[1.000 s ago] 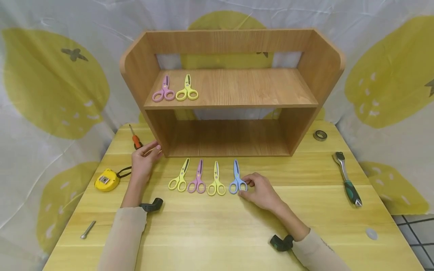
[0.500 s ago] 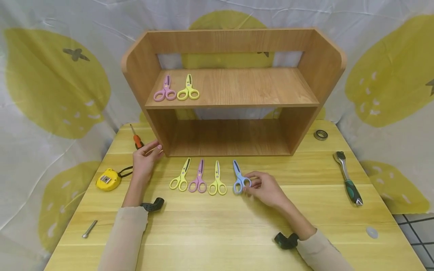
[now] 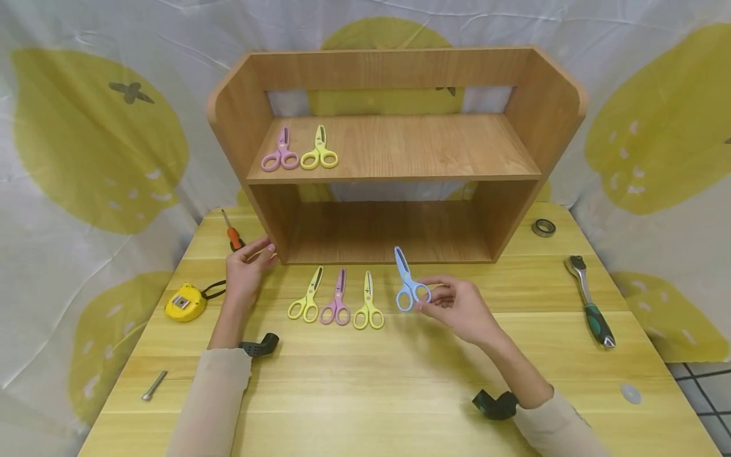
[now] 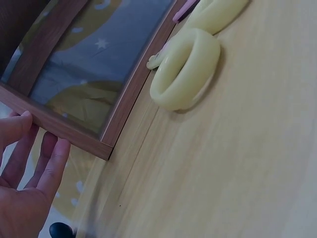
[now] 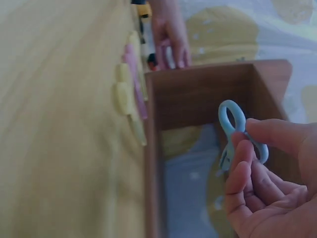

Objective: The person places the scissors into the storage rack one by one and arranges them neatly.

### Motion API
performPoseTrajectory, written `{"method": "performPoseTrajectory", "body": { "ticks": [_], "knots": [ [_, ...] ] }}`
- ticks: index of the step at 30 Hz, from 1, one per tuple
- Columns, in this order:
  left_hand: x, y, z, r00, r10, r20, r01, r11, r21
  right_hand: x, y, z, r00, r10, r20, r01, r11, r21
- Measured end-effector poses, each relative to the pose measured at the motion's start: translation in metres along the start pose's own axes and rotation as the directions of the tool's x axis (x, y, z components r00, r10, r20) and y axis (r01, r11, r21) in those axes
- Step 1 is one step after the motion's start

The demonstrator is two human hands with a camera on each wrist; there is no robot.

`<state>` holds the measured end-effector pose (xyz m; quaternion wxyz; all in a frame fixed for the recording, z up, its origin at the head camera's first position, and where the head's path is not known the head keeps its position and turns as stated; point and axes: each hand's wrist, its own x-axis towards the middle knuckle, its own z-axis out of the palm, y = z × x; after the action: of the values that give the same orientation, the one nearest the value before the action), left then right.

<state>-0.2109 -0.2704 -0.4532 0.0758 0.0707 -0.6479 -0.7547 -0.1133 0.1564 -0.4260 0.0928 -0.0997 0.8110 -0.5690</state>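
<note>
Lemon-print cloth backs a yellow table (image 3: 400, 381) in the head view: the right hand (image 3: 459, 308) pinches blue scissors (image 3: 408, 282) lifted before the wooden shelf (image 3: 394, 152), probably mid-carry; a placing spot seems needed next. Left wrist view shows the left hand (image 4: 25, 193), fingers straight, touching the shelf's corner. Right wrist view alone shows fingers (image 5: 245, 163) curled round the handle.
</note>
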Motion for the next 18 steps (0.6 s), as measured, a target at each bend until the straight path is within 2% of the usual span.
{"method": "performPoseTrajectory", "body": {
  "ticks": [9,14,18],
  "knots": [
    [0.002,-0.002,-0.002,1.000,-0.001,0.001,0.001,1.000,0.004,-0.007,-0.049,-0.025,0.991,-0.129,-0.047,0.132,0.988,0.082],
    [0.002,-0.002,-0.001,1.000,0.006,0.005,-0.006,1.000,0.012,-0.006,-0.077,-0.037,0.964,-0.246,-0.103,0.255,0.963,0.090],
    [0.001,-0.001,0.001,1.000,0.003,-0.003,-0.003,1.000,0.013,0.004,-0.102,-0.045,0.939,-0.306,-0.160,0.322,0.943,0.085]
  ]
}}
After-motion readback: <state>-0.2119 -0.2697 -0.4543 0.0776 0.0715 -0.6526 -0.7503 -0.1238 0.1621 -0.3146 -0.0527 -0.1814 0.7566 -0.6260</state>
